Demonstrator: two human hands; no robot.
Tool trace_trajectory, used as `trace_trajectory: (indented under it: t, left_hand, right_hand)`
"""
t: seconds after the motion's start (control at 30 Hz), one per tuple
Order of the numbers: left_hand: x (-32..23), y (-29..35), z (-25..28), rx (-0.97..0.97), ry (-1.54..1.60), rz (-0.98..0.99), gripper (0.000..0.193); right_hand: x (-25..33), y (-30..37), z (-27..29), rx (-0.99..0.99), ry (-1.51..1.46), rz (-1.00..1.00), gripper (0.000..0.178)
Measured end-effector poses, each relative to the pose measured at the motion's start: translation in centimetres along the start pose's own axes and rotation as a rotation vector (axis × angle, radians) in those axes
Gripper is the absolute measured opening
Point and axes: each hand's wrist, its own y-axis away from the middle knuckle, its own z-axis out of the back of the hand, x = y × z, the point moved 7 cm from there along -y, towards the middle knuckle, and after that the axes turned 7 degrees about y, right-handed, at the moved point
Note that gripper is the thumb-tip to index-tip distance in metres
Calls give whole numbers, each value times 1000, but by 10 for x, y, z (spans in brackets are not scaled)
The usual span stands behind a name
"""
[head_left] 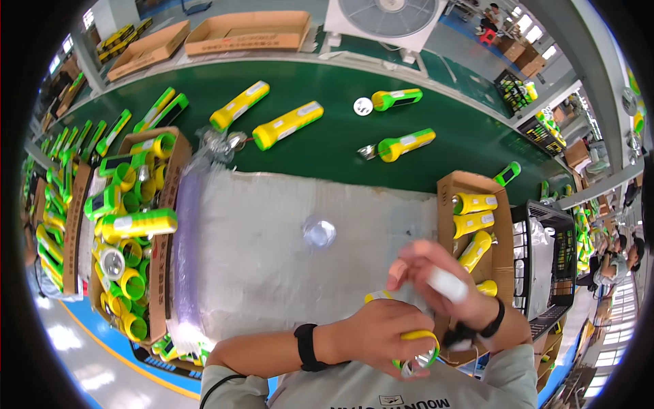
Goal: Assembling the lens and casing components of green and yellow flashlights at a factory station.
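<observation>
My left hand point(381, 334) is closed around a flashlight point(417, 353) close to my body. The flashlight's yellow rim and silvery reflector show below my fingers, and a bit of yellow shows above the knuckles; my hand hides the rest. Just above it, to the right, my right hand point(436, 276) is raised with fingers bent and smeared by motion. A white piece point(447, 283) shows at one of its fingers; whether it is worn or held is unclear. A clear round lens point(319, 233) lies on the pale work mat point(259, 273), apart from both hands.
At left stands a carton point(163, 273) heaped with yellow-green flashlights. Another carton point(504, 204) at right holds several more. Flashlights point(289, 125), some with reflectors hanging out, lie on the green belt point(327, 160). A black crate point(555, 238) stands far right; a fan unit point(385, 20) is behind.
</observation>
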Motion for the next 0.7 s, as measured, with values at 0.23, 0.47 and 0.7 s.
trace_trajectory:
  t: [0.23,0.47,0.7]
  left_hand:
    - [-35,11,34,-40,62,121,53]
    - [-27,26,43,-46,96,239,64]
    - [33,15,19,-1,315,431,56]
  right_hand:
    - [-71,-87,-76,372,1495,278,43]
    - [-110,-86,-65,440,1492,96,38]
    - [72,-4,29,-127,1428,460,76]
